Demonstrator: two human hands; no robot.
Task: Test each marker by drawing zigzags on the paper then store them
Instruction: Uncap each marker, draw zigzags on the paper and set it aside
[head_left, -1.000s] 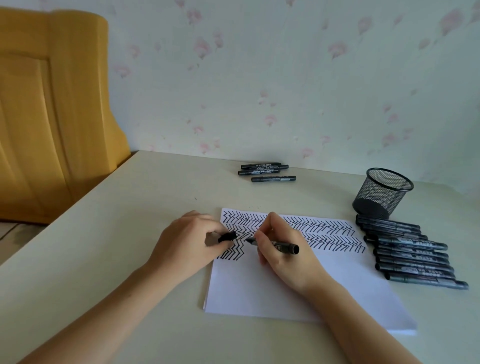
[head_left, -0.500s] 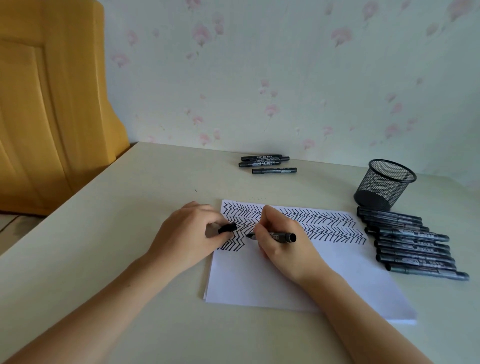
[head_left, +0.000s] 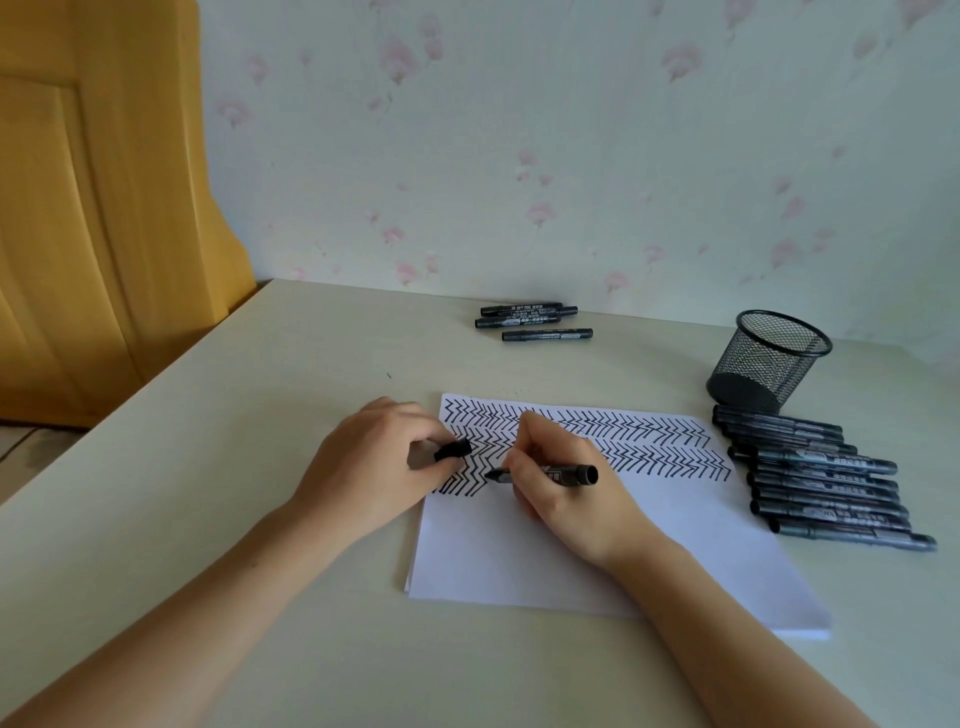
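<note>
Forearms: both bare, reaching in from the near edge, resting on the table (head_left: 208, 493).
Paper (head_left: 597, 561): thin white stack, lying flat between the forearms, near half blank, far half covered in rows of black zigzags (head_left: 649, 441).
Right hand (head_left: 566, 493): resting on the paper, fingers curled round a marker (head_left: 563, 474) in a writing grip.
Marker: black, uncapped, lying low and nearly level, tip pointing left and touching the paper at the end of the lowest, unfinished zigzag row; capped rear end sticking out to the right past the knuckles.
Left hand (head_left: 374, 462): on the paper's left edge, thumb and fingers pinching a cap (head_left: 453, 449).
Cap: black, short, held just above the zigzags, left of the marker tip, apart from it.
Row (head_left: 826, 478): many black markers side by side on the table just right of the paper, all lying roughly left to right, capped as far as can be told.
Cup (head_left: 769, 364): black wire mesh, upright, just beyond the row's far end; contents cannot be told.
Far group (head_left: 530, 319): four black markers lying near the wall, three touching, one just nearer and apart.
Wall (head_left: 571, 156): pale, with pink flower print.
Wood (head_left: 93, 208): yellow panel at the left, beyond the table's edge.
</note>
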